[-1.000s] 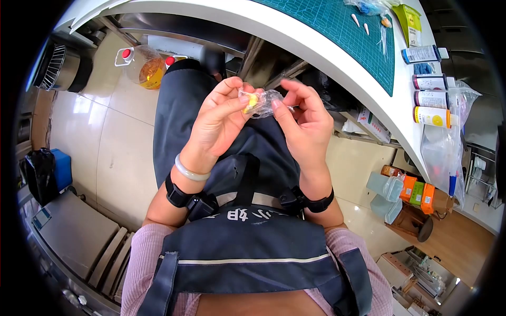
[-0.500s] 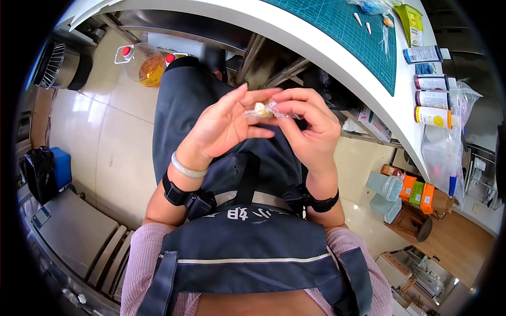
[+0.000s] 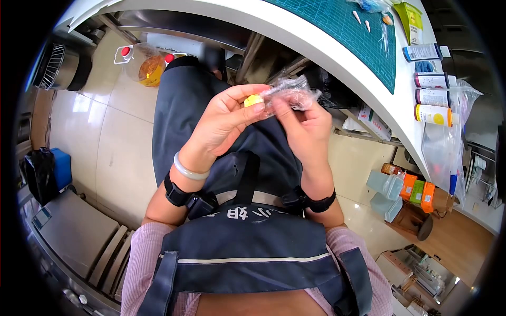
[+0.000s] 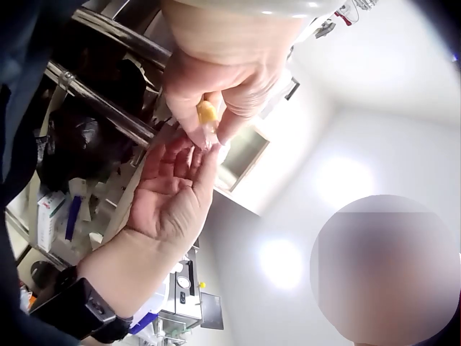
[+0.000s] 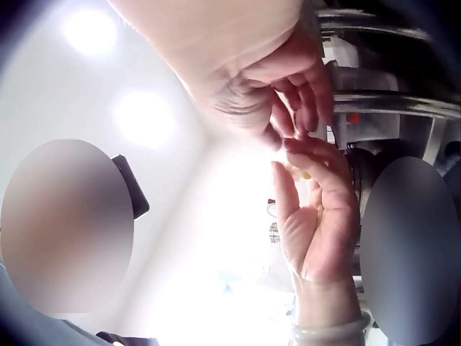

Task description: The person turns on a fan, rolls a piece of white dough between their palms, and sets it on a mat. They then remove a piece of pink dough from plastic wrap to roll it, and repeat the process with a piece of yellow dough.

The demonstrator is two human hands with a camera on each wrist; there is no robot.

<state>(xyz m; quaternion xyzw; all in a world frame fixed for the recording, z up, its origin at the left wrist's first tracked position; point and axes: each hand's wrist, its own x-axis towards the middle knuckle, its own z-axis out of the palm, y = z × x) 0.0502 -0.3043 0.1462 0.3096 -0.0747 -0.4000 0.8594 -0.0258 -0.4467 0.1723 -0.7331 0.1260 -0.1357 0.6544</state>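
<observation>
A small yellow piece is pinched between thumb and fingers of the left hand, with clear crinkled plastic film attached or around it. The right hand pinches the film just to the right, its thumb against the plastic. In the left wrist view the yellow piece shows between the left fingers, and the right hand meets them at the film. In the right wrist view the fingertips of both hands come together, partly hiding the yellow piece.
The white table curves ahead, bearing a green cutting mat with two small pale cones, several bottles and a green packet. Oil jugs stand on the floor; boxes lie at the right.
The left fingers have closed from a spread pose into a pinch on the yellow piece. The film is now spread out more toward the right hand, which has shifted slightly left.
</observation>
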